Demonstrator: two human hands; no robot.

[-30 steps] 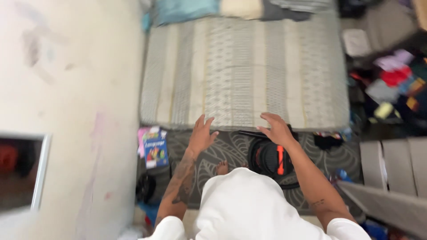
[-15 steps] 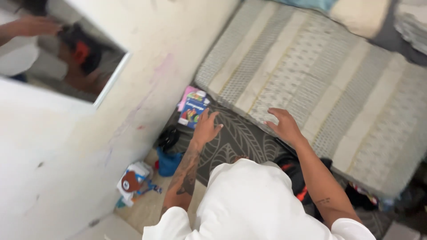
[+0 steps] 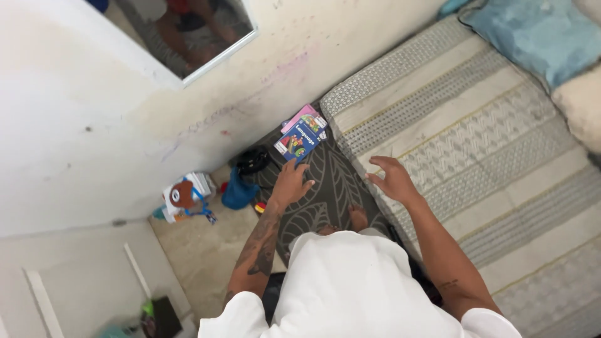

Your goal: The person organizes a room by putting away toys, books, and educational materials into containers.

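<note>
Left hand (image 3: 291,183): fingers spread, holding nothing, over the patterned rug (image 3: 325,188) at frame centre.
Right hand (image 3: 393,180): open and empty, at the mattress (image 3: 476,144) edge, centre right.
Books (image 3: 300,138): stacked on the rug, just above the left hand.
Blue bag (image 3: 240,193): on the floor left of the rug; contents cannot be told.

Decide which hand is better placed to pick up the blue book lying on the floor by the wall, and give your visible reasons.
Probably the left hand: it hangs open just short of the blue book, which lies on the patterned mat. The right hand hovers open over the mattress edge, farther from the book.
</note>
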